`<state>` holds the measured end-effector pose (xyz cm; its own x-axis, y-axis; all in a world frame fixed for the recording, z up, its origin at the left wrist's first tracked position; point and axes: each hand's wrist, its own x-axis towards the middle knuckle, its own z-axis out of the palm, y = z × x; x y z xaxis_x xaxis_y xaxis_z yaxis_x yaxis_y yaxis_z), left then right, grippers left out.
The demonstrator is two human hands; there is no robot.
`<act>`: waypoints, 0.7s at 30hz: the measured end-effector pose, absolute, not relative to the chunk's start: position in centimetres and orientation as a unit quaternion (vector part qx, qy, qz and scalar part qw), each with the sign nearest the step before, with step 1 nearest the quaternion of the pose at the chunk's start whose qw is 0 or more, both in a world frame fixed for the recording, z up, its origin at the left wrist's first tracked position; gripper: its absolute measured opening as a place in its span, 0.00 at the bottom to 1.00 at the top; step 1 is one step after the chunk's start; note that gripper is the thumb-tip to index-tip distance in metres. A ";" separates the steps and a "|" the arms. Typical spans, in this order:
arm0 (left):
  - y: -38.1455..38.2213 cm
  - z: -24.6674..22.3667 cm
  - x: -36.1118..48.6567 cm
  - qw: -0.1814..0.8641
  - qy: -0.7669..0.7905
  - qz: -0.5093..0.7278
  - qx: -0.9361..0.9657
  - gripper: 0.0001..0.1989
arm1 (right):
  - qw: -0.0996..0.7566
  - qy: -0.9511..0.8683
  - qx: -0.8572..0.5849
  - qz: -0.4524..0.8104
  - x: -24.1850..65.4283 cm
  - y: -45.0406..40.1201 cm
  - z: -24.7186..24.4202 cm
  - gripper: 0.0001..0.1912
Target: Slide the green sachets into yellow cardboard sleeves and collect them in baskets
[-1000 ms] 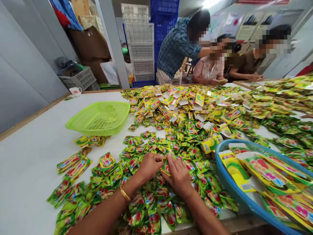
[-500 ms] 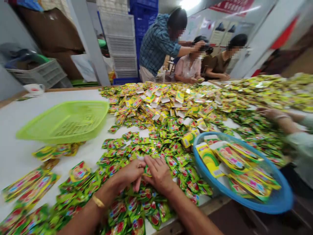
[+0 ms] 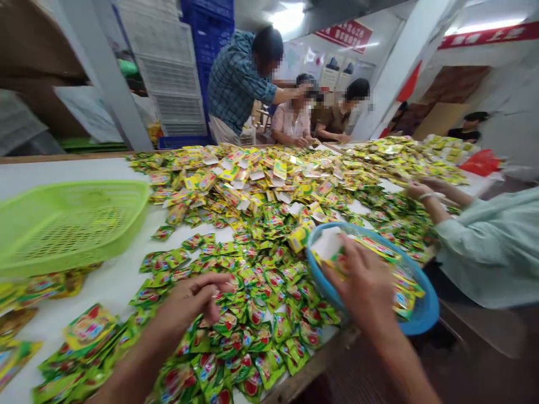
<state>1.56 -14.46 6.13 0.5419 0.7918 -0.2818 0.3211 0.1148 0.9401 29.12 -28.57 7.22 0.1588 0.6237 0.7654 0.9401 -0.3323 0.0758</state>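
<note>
My left hand [image 3: 193,303] hovers over a heap of small green packets [image 3: 252,314], its fingers loosely bent and apart, with nothing visible in them. My right hand [image 3: 364,275] is at the left side of a blue basket [image 3: 427,314], its fingers on a yellow and white packet [image 3: 330,247]. Larger yellow-green packets [image 3: 404,292] lie in the basket, partly hidden behind that hand. A yellow box-like pack [image 3: 300,237] touches the basket's left rim.
A green basket [image 3: 76,224] stands at left, with packets [image 3: 88,328] in front. A large pile of yellow packets [image 3: 252,174] covers the table's far side. At right a person's hands [image 3: 421,191] work over packets. Three people are across the table.
My hands have parted. The right moved from the green heap to the blue basket and took hold of a packet there; the left stayed over the heap. The view turned right.
</note>
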 end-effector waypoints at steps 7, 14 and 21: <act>-9.6 2.3 0.9 0.407 0.518 0.191 0.727 0.19 | 0.314 -0.589 -0.648 -0.367 27.7 -27.4 5.4 0.27; -2.4 0.1 1.6 0.166 0.589 0.168 0.773 0.25 | 0.374 -0.717 -0.568 -0.157 18.8 -19.5 1.2 0.15; 0.6 -0.3 2.7 0.167 0.607 0.154 0.761 0.12 | 0.359 -0.712 -0.596 -0.094 20.1 -17.6 -1.2 0.15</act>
<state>2.66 0.64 -0.31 0.2147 0.9762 0.0313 0.8734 -0.2062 0.4412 20.09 -17.62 -1.21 -0.0307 0.7807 0.6242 0.9165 0.2712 -0.2941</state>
